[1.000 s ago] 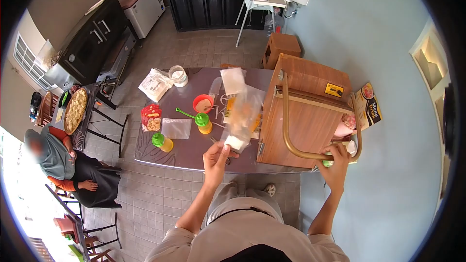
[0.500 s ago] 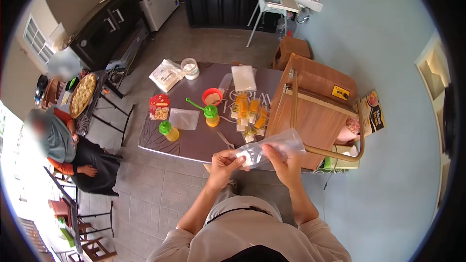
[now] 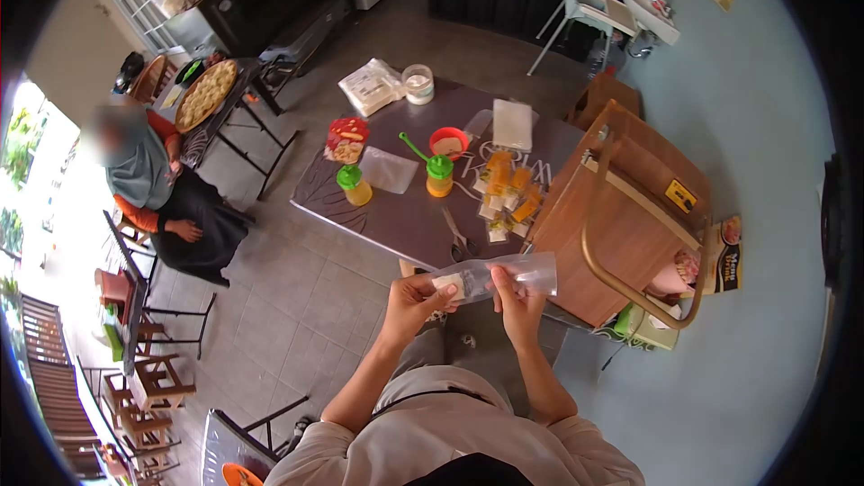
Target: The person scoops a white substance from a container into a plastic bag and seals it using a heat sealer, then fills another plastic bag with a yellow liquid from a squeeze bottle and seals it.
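Between my two hands, just off the table's near edge, is a clear plastic bag (image 3: 537,274) with a small white packet (image 3: 450,287) at its left end. My left hand (image 3: 414,306) pinches that end, thumb over the packet. My right hand (image 3: 515,301) grips the bag near its middle, and its free end sticks out to the right. Beyond my hands, scissors (image 3: 457,236) lie on the dark table (image 3: 396,225). Several small bags with orange and white contents (image 3: 508,189) are heaped to the right of the scissors.
Two green-topped bottles, one left (image 3: 355,186) and one middle (image 3: 439,176), stand near a red bowl (image 3: 449,141). Behind are a white jar (image 3: 418,85) and plastic packs (image 3: 371,87). A wooden cabinet (image 3: 621,216) borders the right. A seated person (image 3: 148,180) is at left.
The view has swung, so the table and room sit further right and the left side shows more. Both hands keep hold of the bag, which now lies more level.
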Demonstrator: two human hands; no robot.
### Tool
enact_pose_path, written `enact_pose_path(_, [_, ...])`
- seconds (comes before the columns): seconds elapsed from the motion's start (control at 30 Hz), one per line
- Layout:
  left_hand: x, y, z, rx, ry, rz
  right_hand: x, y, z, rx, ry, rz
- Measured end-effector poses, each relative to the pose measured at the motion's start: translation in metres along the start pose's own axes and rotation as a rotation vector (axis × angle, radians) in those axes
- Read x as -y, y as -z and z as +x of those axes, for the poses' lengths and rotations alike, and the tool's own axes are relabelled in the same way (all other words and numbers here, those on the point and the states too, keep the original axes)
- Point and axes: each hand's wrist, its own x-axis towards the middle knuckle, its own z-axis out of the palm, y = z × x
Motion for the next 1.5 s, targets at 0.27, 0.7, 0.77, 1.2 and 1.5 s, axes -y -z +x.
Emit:
enact_pose_path(0.27, [0.014, 0.044, -0.001, -0.08, 0.129, -0.063, -0.045, -0.027, -0.005, 0.053, -0.345, 0.134])
enact_pose_path(0.7, [0.005, 0.184, 0.074, 0.123, -0.019, 0.204, -0.081, -0.126, 0.039, 0.045, -0.3, 0.039])
enact_pose_path(0.77, [-0.015, 0.208, 0.086, 0.115, -0.11, 0.343, -0.086, -0.143, 0.053, 0.148, -0.214, -0.205])
enact_pose_path(1.2, [-0.051, 0.236, 0.16, 0.247, -0.183, 0.446, -0.07, -0.217, 0.08, 0.149, 0.067, -0.693])
enact_pose_path(1.5, [-0.071, 0.239, 0.166, 0.406, 0.026, 0.023, -0.089, -0.233, 0.1, -0.056, 0.142, -0.496])
